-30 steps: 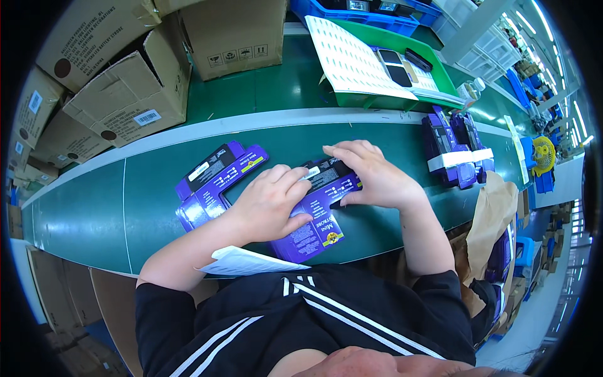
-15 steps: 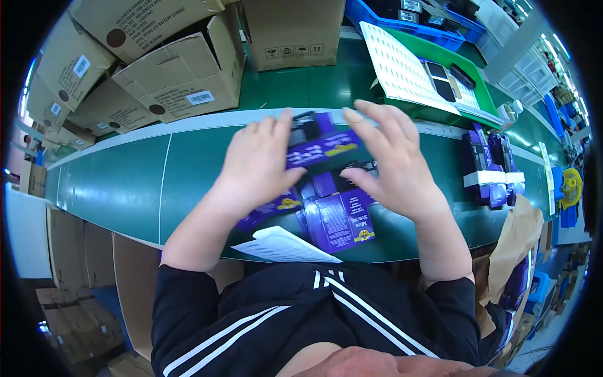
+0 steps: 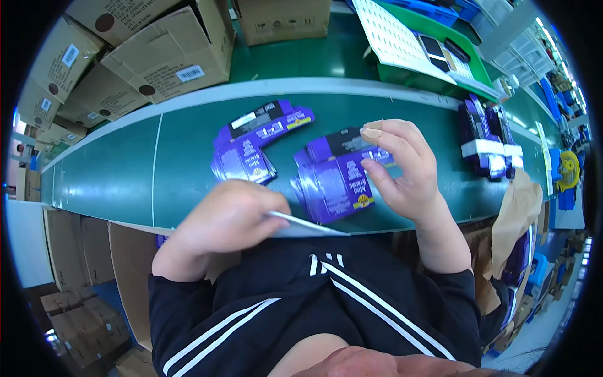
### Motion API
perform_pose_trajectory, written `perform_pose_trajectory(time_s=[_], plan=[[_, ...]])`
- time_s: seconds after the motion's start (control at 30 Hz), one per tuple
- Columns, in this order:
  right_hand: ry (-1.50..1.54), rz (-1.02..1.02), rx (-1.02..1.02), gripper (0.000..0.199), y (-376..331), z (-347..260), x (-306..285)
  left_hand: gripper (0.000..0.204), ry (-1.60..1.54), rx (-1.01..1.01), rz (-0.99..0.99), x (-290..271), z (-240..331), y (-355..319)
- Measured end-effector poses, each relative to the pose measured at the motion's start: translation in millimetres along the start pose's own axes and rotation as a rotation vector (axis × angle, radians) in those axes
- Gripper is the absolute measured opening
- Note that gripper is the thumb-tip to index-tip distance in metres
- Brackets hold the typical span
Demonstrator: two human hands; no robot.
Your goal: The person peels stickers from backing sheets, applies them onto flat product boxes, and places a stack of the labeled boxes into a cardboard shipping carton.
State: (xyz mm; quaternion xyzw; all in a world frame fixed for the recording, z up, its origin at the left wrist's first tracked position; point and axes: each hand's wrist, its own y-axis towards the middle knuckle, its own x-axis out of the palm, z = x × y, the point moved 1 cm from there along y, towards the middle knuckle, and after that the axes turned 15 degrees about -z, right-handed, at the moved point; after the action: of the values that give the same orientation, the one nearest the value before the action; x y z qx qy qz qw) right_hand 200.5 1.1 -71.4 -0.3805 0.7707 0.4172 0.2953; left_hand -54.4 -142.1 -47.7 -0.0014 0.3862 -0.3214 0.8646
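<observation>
Head view: pinching white paper (image 3: 306,229) by one end in curled left hand (image 3: 229,212); holding right hand (image 3: 407,168) half open, seemingly empty, over flattened purple cartons (image 3: 333,188) on green table (image 3: 188,147); likely light, slick, springy card, best gripped by side edges

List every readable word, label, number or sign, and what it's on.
I won't copy wording; print by place:
Purple cartons: pale title legible, small print too small.
Open cardboard box: dark lines of print, partly legible; white barcode label, digits too small.
Rear cardboard box: small dark symbols, too small to make out.
White paper in left hand: nearly edge-on, unreadable.
</observation>
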Motion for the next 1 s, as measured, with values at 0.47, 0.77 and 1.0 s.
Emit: perform_pose_trajectory(time_s=[0.47,0.77,1.0], plan=[[0.607,-0.133,0.357,0.023,-110.3,-47.1,52.3,0.015,-0.623,0.043,0.647,123.9,-52.2,-44.4],[0.514,-0.214,0.397,0.009,-134.4,-30.7,55.4,0.026,0.101,0.056,0.27,109.1,-2.3,15.0],[0.106,-0.249,0.233,0.023,-101.4,-45.4,27.9,0.017,0.102,0.1,0.141,106.4,16.1,69.1]])
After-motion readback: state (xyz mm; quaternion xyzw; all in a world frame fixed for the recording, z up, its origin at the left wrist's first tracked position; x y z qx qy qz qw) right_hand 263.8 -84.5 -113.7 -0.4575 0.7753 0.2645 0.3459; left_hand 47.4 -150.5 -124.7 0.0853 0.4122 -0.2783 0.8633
